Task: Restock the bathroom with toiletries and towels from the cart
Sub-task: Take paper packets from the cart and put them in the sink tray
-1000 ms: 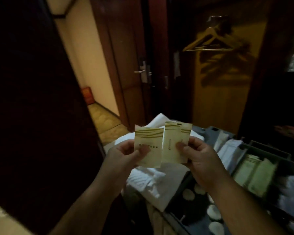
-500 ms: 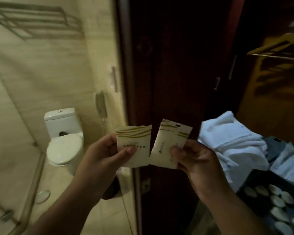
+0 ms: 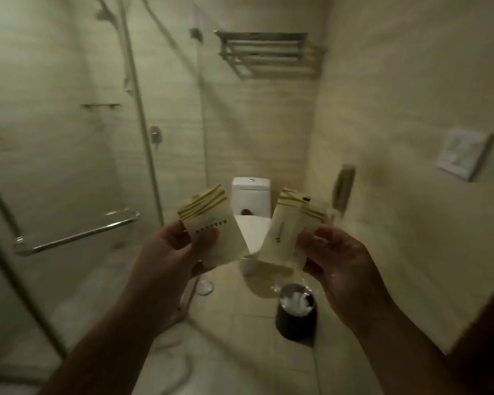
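Observation:
My left hand pinches a cream toiletry sachet with olive stripes across its top, tilted left. My right hand pinches more cream sachets of the same kind, fanned and tilted right; at least two show. Both hands are held up in front of me at chest height, a short gap between the packets. The cart and the towels are out of view.
I face into the bathroom. A white toilet stands against the back wall, a metal towel rack above it. A dark bin with white paper sits on the floor at right. A glass shower screen with a handle bar is at left.
My view has swung left from the cart and the dark door into the bathroom. Both hands keep their sachets, which have spread slightly apart and tilted outward.

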A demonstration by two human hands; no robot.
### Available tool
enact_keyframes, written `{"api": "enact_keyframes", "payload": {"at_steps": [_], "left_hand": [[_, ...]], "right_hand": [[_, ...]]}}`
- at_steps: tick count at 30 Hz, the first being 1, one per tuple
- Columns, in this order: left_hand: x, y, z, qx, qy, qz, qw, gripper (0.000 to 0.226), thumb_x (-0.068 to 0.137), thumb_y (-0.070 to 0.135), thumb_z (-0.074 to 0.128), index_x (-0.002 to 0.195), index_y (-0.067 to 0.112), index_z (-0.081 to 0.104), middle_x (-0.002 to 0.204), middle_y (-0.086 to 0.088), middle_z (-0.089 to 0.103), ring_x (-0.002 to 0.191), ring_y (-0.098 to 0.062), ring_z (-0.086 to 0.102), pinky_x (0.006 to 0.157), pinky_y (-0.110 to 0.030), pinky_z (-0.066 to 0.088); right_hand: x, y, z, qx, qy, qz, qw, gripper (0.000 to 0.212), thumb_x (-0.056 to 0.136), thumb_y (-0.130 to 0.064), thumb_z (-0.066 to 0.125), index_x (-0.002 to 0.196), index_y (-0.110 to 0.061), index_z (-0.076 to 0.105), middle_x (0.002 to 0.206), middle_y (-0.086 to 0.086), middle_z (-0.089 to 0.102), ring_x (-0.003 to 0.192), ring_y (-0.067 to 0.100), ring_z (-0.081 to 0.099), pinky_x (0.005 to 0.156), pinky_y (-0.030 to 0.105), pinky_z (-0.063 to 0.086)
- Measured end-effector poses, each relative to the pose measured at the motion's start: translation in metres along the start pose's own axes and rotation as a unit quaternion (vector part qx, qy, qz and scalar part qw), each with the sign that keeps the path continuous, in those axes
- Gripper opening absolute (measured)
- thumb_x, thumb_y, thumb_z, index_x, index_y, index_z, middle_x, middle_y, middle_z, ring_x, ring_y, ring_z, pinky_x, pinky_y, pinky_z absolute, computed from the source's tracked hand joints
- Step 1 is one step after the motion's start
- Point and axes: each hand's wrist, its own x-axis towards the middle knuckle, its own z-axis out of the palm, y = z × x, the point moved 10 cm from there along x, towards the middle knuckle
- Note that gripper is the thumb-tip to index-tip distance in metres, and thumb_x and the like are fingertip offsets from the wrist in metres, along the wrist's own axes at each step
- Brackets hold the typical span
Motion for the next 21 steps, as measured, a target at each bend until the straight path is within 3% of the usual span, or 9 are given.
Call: {"api": "enact_keyframes", "payload": {"at_steps": [3, 7, 12, 15, 17, 21], "left_hand": [[0.002, 0.011, -0.078, 0.014, 0.074, 0.022, 0.997, 0.025, 0.07, 0.021, 0.075, 0.095, 0.018, 0.078, 0.101, -0.006, 0.077, 0.093, -0.021, 0.074, 0.07, -0.027, 0.06], [-0.005, 0.013, -0.174, 0.017, 0.174, 0.006, 0.985, 0.036, 0.067, 0.011, 0.068, 0.103, 0.011, 0.069, 0.093, -0.003, 0.078, 0.088, -0.017, 0.074, 0.066, -0.027, 0.061], [-0.017, 0.02, -0.284, 0.038, 0.299, 0.009, 0.954, 0.039, 0.066, 0.011, 0.07, 0.105, 0.01, 0.068, 0.098, -0.006, 0.077, 0.092, -0.019, 0.074, 0.066, -0.029, 0.061], [-0.023, 0.026, -0.335, 0.049, 0.364, 0.011, 0.93, 0.044, 0.068, 0.01, 0.073, 0.112, 0.006, 0.067, 0.105, -0.011, 0.075, 0.098, -0.026, 0.072, 0.07, -0.035, 0.061], [-0.022, 0.036, -0.359, 0.057, 0.395, 0.012, 0.917, 0.047, 0.067, 0.007, 0.072, 0.113, 0.007, 0.066, 0.104, -0.012, 0.075, 0.099, -0.028, 0.072, 0.071, -0.039, 0.062], [-0.026, 0.061, -0.4, 0.084, 0.451, 0.012, 0.888, 0.03, 0.078, -0.003, 0.065, 0.104, 0.012, 0.067, 0.091, -0.004, 0.077, 0.083, -0.017, 0.075, 0.06, -0.03, 0.061]], "right_hand": [[0.025, 0.031, 0.072, 0.0, -0.057, 0.03, 0.998, 0.046, 0.058, -0.041, 0.088, 0.096, -0.016, 0.077, 0.104, 0.014, 0.076, 0.104, 0.039, 0.07, 0.097, 0.058, 0.052], [0.05, 0.082, 0.166, -0.011, -0.152, 0.073, 0.986, 0.074, 0.038, -0.057, 0.095, 0.097, -0.017, 0.075, 0.105, 0.015, 0.075, 0.103, 0.038, 0.07, 0.093, 0.053, 0.053], [0.077, 0.152, 0.274, 0.018, -0.241, 0.141, 0.96, 0.041, 0.073, -0.021, 0.075, 0.11, -0.01, 0.065, 0.105, 0.014, 0.075, 0.102, 0.034, 0.071, 0.09, 0.048, 0.056], [0.089, 0.186, 0.34, 0.034, -0.298, 0.168, 0.939, 0.037, 0.075, -0.016, 0.073, 0.11, -0.009, 0.065, 0.103, 0.013, 0.076, 0.099, 0.031, 0.073, 0.082, 0.041, 0.056], [0.1, 0.204, 0.38, 0.048, -0.32, 0.186, 0.928, 0.036, 0.072, -0.016, 0.073, 0.107, -0.01, 0.066, 0.1, 0.013, 0.076, 0.098, 0.031, 0.072, 0.086, 0.045, 0.056], [0.114, 0.237, 0.46, 0.079, -0.378, 0.23, 0.893, 0.031, 0.07, -0.014, 0.073, 0.101, -0.015, 0.067, 0.098, 0.009, 0.076, 0.097, 0.029, 0.072, 0.081, 0.043, 0.055]]}}
